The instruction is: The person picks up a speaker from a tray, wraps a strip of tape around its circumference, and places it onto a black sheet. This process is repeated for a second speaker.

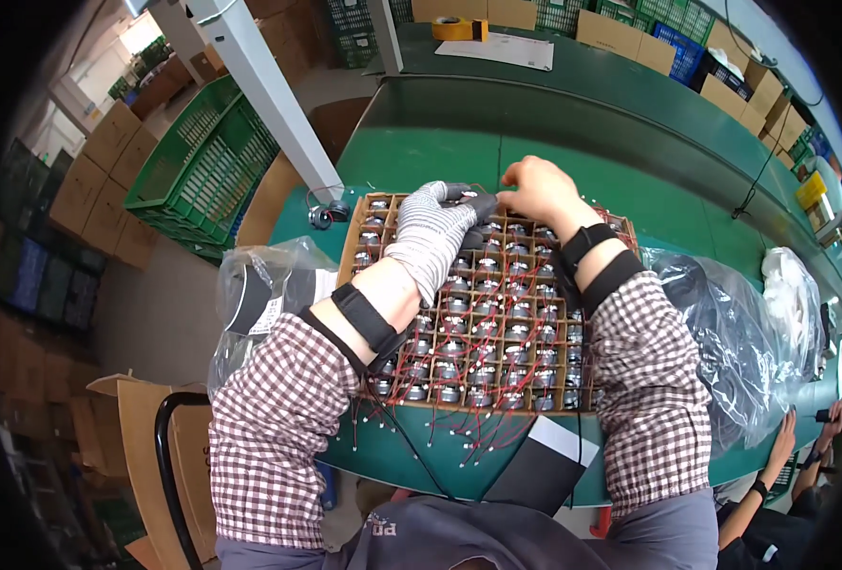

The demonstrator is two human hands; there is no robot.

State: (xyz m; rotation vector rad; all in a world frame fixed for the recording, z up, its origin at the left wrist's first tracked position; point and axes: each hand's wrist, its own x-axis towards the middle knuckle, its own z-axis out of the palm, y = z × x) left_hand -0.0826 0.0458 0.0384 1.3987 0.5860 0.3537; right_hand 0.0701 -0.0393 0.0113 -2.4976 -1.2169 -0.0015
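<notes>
A shallow cardboard tray point(347, 249) with divider cells lies on the green table in front of me. Its cells hold several small round metallic parts point(486, 285) with thin red and dark wires, some trailing over the near edge. My left hand point(435, 228), in a striped glove with dark fingertips, is closed above the tray's far part. My bare right hand point(543, 190) pinches right beside the left fingertips, at the far edge. A bit of thin wire shows there, but what the fingers hold is mostly hidden.
Two loose round dark parts point(326, 215) lie left of the tray. Clear plastic bags point(725, 351) sit to the right, another bag point(250, 313) to the left. A green crate point(207, 161), a metal post point(269, 95) and yellow tape point(454, 29) stand beyond. A co-worker's hand point(782, 442) is at right.
</notes>
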